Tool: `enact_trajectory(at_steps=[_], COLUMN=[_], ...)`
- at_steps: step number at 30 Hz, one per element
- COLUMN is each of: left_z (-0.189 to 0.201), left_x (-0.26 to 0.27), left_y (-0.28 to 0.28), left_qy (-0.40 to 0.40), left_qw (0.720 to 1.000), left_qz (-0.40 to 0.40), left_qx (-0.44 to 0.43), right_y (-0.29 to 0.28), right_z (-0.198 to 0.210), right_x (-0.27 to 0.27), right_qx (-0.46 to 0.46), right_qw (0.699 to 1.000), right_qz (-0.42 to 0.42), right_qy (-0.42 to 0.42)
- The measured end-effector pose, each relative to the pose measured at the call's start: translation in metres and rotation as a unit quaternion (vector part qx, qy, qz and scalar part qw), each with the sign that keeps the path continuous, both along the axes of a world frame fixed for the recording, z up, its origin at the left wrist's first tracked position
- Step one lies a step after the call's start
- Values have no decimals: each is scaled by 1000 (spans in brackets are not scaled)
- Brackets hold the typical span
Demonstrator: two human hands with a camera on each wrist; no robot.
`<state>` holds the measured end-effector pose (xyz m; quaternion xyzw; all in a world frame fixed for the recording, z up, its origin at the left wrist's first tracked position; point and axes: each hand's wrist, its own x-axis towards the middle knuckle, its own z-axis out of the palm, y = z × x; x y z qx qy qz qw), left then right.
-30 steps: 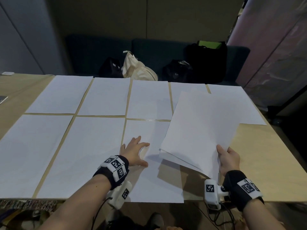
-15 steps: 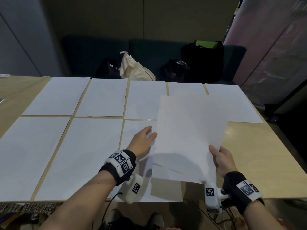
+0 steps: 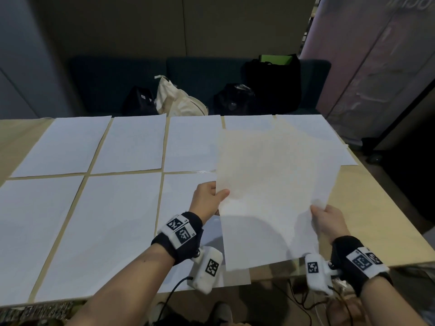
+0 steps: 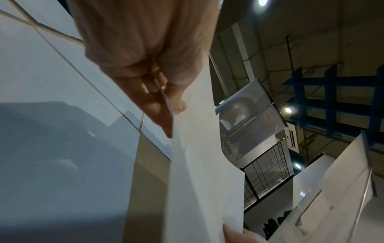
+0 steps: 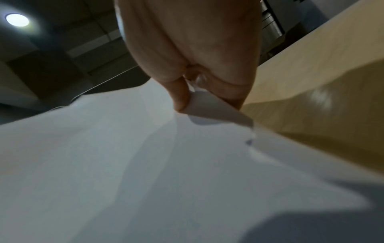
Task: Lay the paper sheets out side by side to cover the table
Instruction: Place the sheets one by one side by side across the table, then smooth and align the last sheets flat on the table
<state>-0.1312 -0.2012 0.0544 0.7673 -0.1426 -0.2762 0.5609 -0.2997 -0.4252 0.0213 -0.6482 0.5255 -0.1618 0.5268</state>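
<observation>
The held sheets hang above the table's bare near-right corner, left hand pinching one edge, right hand the other, so peeling one sheet free and laying it beside the laid sheets seems next.

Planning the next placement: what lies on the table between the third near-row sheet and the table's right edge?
Bare wood, head view; the held sheets hang above part of it.

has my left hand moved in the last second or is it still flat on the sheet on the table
Yes. The left hand has lifted off the near sheet and gone right, toward the bare table; it now pinches the left edge of the held paper.
</observation>
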Motion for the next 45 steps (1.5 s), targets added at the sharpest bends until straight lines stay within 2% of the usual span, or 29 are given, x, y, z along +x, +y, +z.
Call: enact_trajectory(at_steps=[5, 10, 15, 20, 22, 24, 27, 29, 31, 41, 43, 45], left_z=[-1, -10, -19, -24, -27, -30, -34, -35, -36, -37, -35, -33], left_x=[2, 9, 10, 2, -1, -5, -8, -10, -12, -34, -39, -43], left_y=[-5, -7, -10, -20, -25, -30, -38, -41, -43, -64, -70, -73], left_qy=[-4, 2, 10, 14, 13, 14, 10, 9, 6, 21, -38, -141], left_qw=[1000, 998, 997, 998, 999, 999, 998, 998, 997, 995, 991, 966], left_qz=[10, 56, 58, 44, 33, 25, 9, -3, -9, -41, -64, -96], left_qx=[10, 25, 42, 42, 41, 43, 54, 65, 74, 83, 107, 192], right_y=[-46, -85, -109, -114, -102, -81, -50, -38, -35, -62, -62, -59], right_z=[11, 12, 3, 1, 3, 6, -1, -9, -14, -3, -5, -9], right_x=[-23, -42, -50, -48, -42, -33, -25, -26, -32, -62, -60, -57], right_qx=[-54, -128, -133, -174, -220, -247, -216, -196, -191, -168, -171, -170], right_qw=[997, 983, 974, 941, 932, 927, 906, 882, 871, 885, 896, 906], right_qz=[-45, -80, -82, -111, -78, 22, 198, 263, 279, 230, 217, 215], right_qy=[44, 106, 164, 267, 278, 281, 307, 339, 357, 369, 349, 322])
